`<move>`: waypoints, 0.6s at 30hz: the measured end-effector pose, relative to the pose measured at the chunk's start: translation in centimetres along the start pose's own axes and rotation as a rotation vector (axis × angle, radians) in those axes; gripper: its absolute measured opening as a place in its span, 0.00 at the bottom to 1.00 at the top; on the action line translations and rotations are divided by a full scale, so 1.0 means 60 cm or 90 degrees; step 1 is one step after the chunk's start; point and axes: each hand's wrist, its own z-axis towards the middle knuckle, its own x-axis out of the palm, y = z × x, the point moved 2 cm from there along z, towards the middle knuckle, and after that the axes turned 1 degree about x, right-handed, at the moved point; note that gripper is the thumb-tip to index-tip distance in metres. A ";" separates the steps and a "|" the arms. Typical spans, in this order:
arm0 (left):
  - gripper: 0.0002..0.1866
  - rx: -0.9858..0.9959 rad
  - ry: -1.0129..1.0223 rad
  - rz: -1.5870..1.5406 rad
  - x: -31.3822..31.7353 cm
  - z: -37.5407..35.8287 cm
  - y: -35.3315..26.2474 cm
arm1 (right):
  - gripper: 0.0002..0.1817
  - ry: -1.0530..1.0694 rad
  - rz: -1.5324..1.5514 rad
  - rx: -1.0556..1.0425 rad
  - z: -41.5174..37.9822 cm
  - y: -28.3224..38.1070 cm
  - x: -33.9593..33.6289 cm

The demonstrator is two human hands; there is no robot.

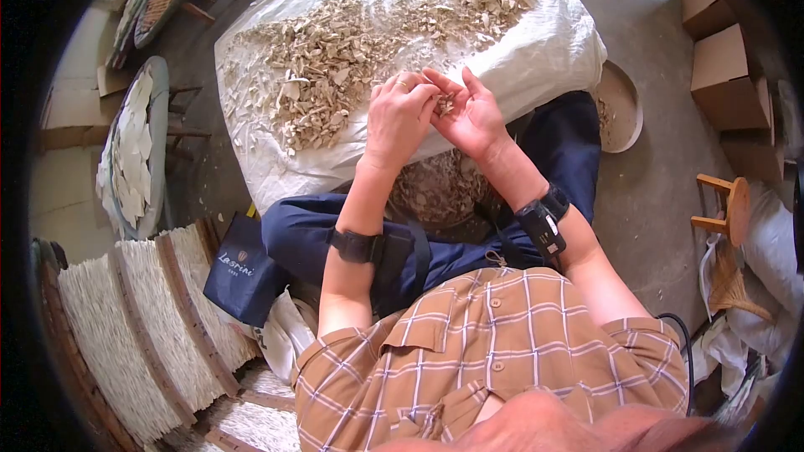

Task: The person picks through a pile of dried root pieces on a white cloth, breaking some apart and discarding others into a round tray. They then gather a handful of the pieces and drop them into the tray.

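My left hand (pixel 397 114), back upward with a ring on one finger, is closed in a pinch at the palm of my right hand. What its fingertips grip is hidden. My right hand (pixel 471 117) lies palm up, fingers cupped and thumb raised, with a few small pale dry chips (pixel 445 105) in it. Both hands are above the near edge of a white cloth-covered surface (pixel 536 63). On it spreads a heap of beige, broken, flaky chips (pixel 331 59). Below my hands, between my legs, a container holds more chips (pixel 440 192), partly hidden by my forearms.
A round shallow tray (pixel 634 121) with some chips stands on the floor at right. Cardboard boxes (pixel 724 75) and a wooden stool (pixel 735 211) are farther right. At left are a round rack of pale sheets (pixel 134 151), a dark blue bag (pixel 243 272) and stacked white sheets (pixel 126 335).
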 end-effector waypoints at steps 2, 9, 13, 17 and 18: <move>0.05 0.000 0.014 0.001 -0.001 0.001 0.001 | 0.28 0.011 0.013 0.007 -0.002 -0.002 0.004; 0.04 -0.104 -0.019 -0.170 0.006 0.005 0.013 | 0.25 0.023 0.036 0.015 0.001 0.005 -0.012; 0.04 -0.137 -0.020 -0.234 0.003 0.007 0.007 | 0.22 -0.048 0.023 0.001 -0.004 0.004 0.000; 0.05 -0.142 -0.065 -0.249 0.007 0.006 0.003 | 0.19 -0.086 -0.025 -0.037 -0.004 0.003 0.000; 0.05 -0.157 -0.078 -0.285 0.005 0.007 -0.002 | 0.18 -0.113 0.008 -0.046 -0.001 0.006 -0.015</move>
